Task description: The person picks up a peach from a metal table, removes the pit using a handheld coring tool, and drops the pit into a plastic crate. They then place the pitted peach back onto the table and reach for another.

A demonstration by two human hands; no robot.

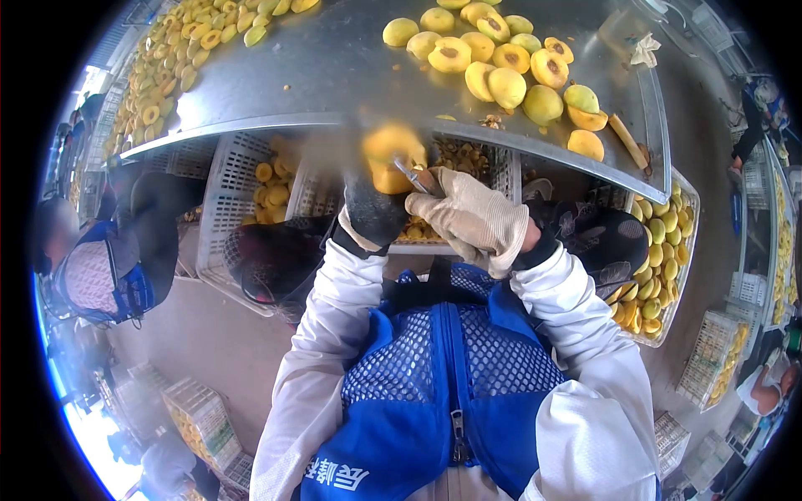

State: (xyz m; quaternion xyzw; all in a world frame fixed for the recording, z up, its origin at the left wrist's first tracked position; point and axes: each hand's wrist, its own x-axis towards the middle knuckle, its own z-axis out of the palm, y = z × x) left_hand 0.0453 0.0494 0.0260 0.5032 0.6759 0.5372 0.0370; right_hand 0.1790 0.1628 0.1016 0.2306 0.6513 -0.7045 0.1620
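My left hand (373, 188), in a dark glove, is closed around a cut yellow peach (391, 146) just beyond the table's front edge. My right hand (476, 215), in a beige knit glove, grips a small pitting tool (411, 175). The tool's metal tip touches the cut face of the fruit. Its handle is mostly hidden in the glove. Blur over the left hand hides some of its fingers. Under both hands sits a crate of peach scraps (459, 157).
Across the metal table (326, 75) lie a group of peaches (507, 86) and a large pile of halves (167, 63). A wooden-handled tool (629, 144) rests near the right corner. A full peach crate (660, 259) stands right. A co-worker (100, 259) sits at left.
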